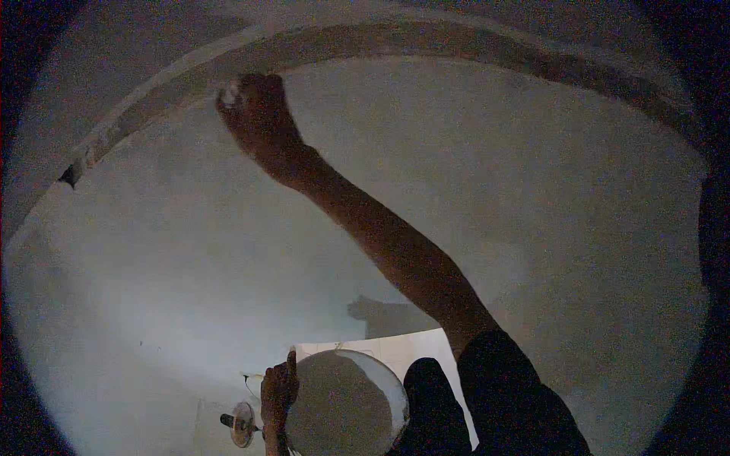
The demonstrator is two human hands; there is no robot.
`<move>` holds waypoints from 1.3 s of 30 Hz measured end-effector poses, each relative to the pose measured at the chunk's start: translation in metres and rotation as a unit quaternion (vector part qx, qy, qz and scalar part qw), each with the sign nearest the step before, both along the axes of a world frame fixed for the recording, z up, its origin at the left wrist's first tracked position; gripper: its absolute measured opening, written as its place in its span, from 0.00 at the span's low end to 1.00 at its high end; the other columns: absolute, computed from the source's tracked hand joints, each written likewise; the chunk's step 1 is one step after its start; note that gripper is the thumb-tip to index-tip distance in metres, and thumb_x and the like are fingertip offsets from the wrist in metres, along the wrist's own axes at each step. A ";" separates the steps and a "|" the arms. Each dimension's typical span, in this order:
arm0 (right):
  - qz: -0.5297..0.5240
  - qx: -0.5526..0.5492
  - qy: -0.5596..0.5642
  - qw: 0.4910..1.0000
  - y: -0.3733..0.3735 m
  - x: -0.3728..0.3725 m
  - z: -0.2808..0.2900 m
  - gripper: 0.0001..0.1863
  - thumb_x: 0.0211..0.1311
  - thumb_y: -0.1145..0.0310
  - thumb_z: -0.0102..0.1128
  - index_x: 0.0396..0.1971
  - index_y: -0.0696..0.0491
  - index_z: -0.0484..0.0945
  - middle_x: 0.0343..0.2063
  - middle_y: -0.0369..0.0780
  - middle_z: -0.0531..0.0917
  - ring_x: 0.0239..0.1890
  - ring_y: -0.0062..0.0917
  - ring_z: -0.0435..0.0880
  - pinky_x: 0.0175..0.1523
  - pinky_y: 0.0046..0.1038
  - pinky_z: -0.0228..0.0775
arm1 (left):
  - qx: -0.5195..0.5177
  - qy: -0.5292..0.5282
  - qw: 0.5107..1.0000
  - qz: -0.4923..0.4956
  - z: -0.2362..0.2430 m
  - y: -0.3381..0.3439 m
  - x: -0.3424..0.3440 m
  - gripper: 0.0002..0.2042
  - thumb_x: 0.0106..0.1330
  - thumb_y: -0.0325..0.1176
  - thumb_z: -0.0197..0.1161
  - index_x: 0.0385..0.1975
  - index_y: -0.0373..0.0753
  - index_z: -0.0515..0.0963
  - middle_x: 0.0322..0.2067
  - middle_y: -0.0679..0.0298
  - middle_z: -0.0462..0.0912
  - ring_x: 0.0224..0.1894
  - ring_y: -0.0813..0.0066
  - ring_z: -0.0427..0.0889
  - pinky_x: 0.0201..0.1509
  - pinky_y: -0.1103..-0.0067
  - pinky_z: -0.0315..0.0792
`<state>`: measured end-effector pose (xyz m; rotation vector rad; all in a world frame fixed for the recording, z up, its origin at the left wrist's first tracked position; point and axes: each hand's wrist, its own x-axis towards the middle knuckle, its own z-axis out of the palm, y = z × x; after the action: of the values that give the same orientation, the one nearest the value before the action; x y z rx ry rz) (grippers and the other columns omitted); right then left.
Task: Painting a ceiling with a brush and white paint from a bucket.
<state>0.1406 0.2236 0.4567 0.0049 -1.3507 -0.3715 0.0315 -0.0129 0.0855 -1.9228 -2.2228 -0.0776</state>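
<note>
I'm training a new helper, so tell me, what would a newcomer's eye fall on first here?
Probably the bare right forearm slanting to the upper left, its right grip raised near the dark curved band across the top. Next, at bottom centre, the round container with its pale inner edge, the left grip at its left side. Further left is what looks like a fan.
</note>
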 end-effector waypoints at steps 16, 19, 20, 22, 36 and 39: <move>-0.303 -0.131 -0.082 0.940 0.012 0.124 -0.053 0.11 0.53 0.77 0.57 0.39 0.60 0.75 0.37 0.50 0.79 0.38 0.42 0.81 0.43 0.39 0.75 | 0.027 0.042 0.998 -0.038 -0.037 -0.002 -0.013 0.31 0.59 0.31 0.58 0.63 0.33 0.58 0.29 0.55 0.79 0.30 0.58 0.78 0.34 0.68 0.74; -0.123 -0.013 -0.068 0.990 0.014 0.064 -0.036 0.08 0.52 0.76 0.58 0.34 0.59 0.75 0.33 0.49 0.78 0.36 0.41 0.79 0.43 0.39 0.74 | 0.031 0.020 0.999 -0.035 -0.037 -0.001 -0.011 0.33 0.57 0.31 0.60 0.64 0.34 0.58 0.28 0.57 0.78 0.32 0.59 0.78 0.35 0.68 0.74; -0.077 -0.036 -0.090 0.992 0.012 0.048 -0.032 0.07 0.53 0.74 0.59 0.33 0.59 0.75 0.32 0.49 0.78 0.36 0.40 0.79 0.41 0.38 0.74 | 0.033 0.023 0.999 -0.032 -0.037 0.000 -0.011 0.33 0.57 0.31 0.60 0.64 0.34 0.58 0.29 0.57 0.78 0.32 0.59 0.78 0.36 0.68 0.74; -0.025 -0.017 -0.071 0.997 0.009 0.025 -0.026 0.07 0.55 0.72 0.59 0.32 0.58 0.76 0.31 0.48 0.78 0.35 0.40 0.78 0.41 0.39 0.71 | 0.033 0.056 0.997 -0.033 -0.037 0.001 -0.010 0.33 0.56 0.30 0.60 0.64 0.34 0.58 0.29 0.57 0.78 0.32 0.59 0.78 0.37 0.67 0.74; -0.273 -0.075 0.101 0.954 0.016 0.211 -0.068 0.09 0.55 0.77 0.61 0.37 0.58 0.77 0.31 0.46 0.82 0.29 0.33 0.83 0.40 0.30 0.75 | 0.005 0.008 1.000 -0.019 -0.035 0.005 -0.006 0.29 0.58 0.28 0.54 0.63 0.35 0.60 0.30 0.55 0.79 0.32 0.58 0.79 0.39 0.67 0.73; -0.275 -0.075 0.028 0.958 0.022 0.166 -0.066 0.09 0.57 0.78 0.55 0.39 0.58 0.75 0.34 0.48 0.80 0.34 0.36 0.82 0.40 0.34 0.74 | -0.013 -0.009 1.000 -0.025 -0.031 0.002 -0.003 0.29 0.59 0.28 0.54 0.63 0.34 0.59 0.30 0.55 0.79 0.33 0.58 0.79 0.40 0.67 0.72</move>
<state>0.3068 0.2456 0.3908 -0.5131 -1.3071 -0.7278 0.0284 -0.0114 0.0547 -1.9981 -2.1981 -0.0742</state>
